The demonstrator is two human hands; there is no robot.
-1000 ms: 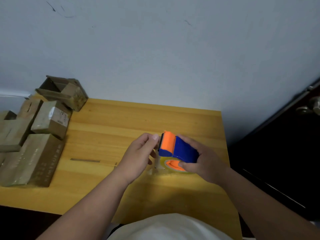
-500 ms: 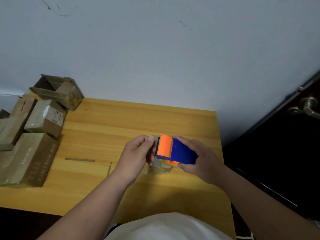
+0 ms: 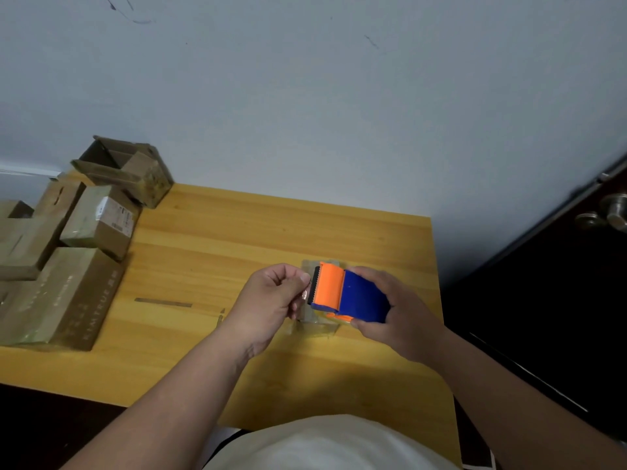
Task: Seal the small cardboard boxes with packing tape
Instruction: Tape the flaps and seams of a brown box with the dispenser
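1. Far left of the tape dispenser (image 3: 349,295), we see cardboard boxes (image 3: 68,252) piled at the left edge of the worktop (image 3: 237,239); the rearmost is open on top.
2. Just left of the dispenser, our left hand (image 3: 271,301) curls its fingers, its grip pinching the clear tape (image 3: 305,295) at the toothed edge.
3. Our right hand (image 3: 395,308) wraps the dispenser's blue body, holding it above the worktop.
4. Far right of the dispenser stands a dark door (image 3: 559,283).
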